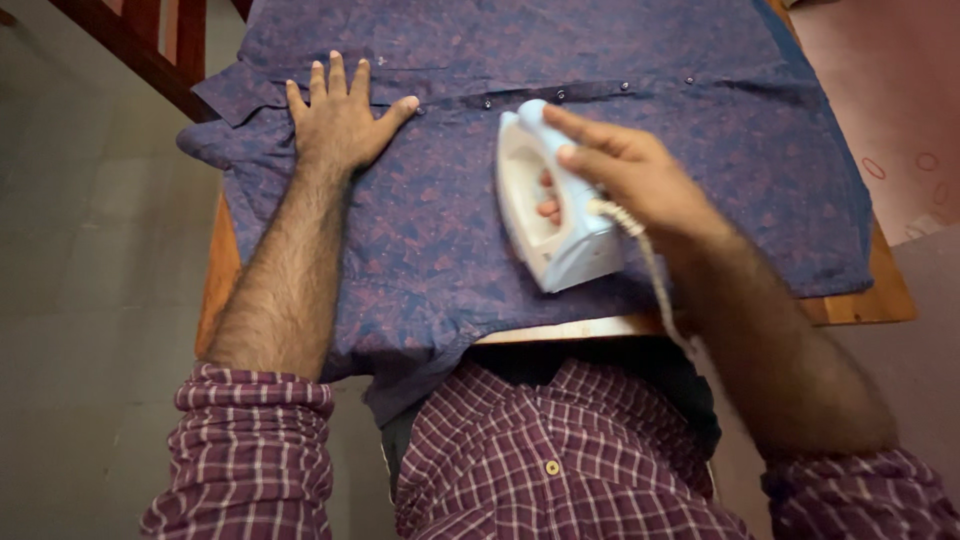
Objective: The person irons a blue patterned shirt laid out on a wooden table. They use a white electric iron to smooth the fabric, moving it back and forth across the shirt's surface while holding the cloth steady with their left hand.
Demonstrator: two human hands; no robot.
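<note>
My shirt [440, 230] runs past the top edge and covers most of the surface [860, 300] beneath it. My right hand [640, 175] hides the iron's [545, 215] handle, my fingers [548, 208] barely showing through it. The cord [650, 260] vanishes behind my forearm.

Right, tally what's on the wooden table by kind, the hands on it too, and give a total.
Patterned purple shirt, spread flat on the wooden table: 1
White electric iron, with its cord: 1
Hands: 2, the left hand pressed flat on the shirt, the right hand gripping the iron's handle
Total: 4
</note>
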